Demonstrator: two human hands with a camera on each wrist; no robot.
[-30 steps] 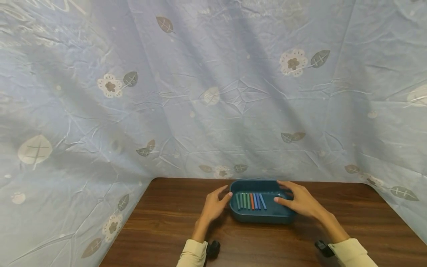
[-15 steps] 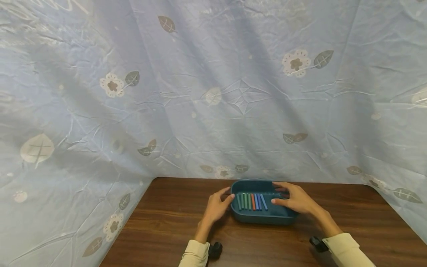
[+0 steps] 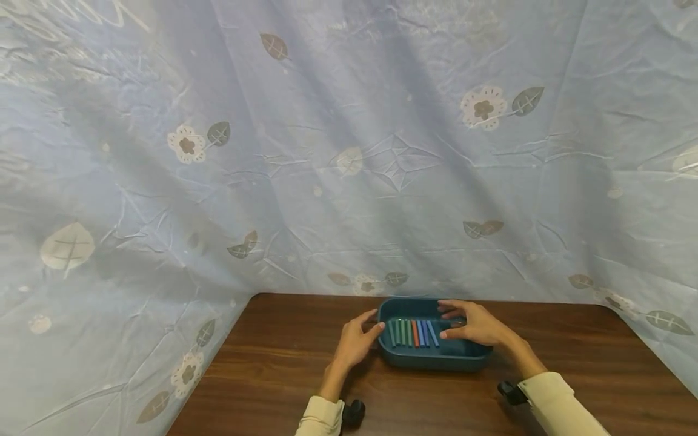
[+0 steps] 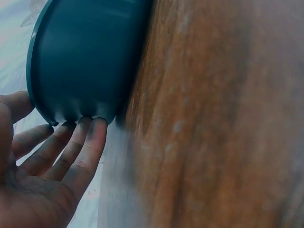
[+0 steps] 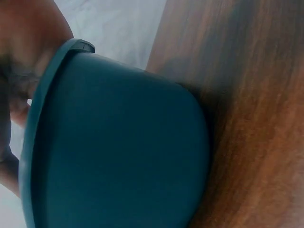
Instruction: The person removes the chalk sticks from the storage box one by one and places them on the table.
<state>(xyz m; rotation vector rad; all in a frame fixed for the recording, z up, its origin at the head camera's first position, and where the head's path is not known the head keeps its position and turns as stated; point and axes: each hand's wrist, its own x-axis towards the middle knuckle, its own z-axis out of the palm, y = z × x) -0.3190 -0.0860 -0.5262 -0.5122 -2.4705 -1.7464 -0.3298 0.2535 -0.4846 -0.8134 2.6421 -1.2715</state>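
A teal tray holds a row of thin sticks: green ones at left, one orange-red stick, then blue ones. My left hand holds the tray's left end, thumb at the rim; in the left wrist view, fingertips of the hand touch the tray's outer wall. My right hand reaches over the tray's right part, fingers spread and nothing seen between them. In the right wrist view the tray wall partly hides this hand.
The tray stands on a brown wooden table, near its back edge. Pale fabric with leaf and flower patterns hangs behind and beside the table. A small black device is on the left wrist, another on the right.
My right hand has moved left over the tray, closer to the blue sticks. My left hand has come from beside the tray's left end onto its rim. The sticks look unchanged.
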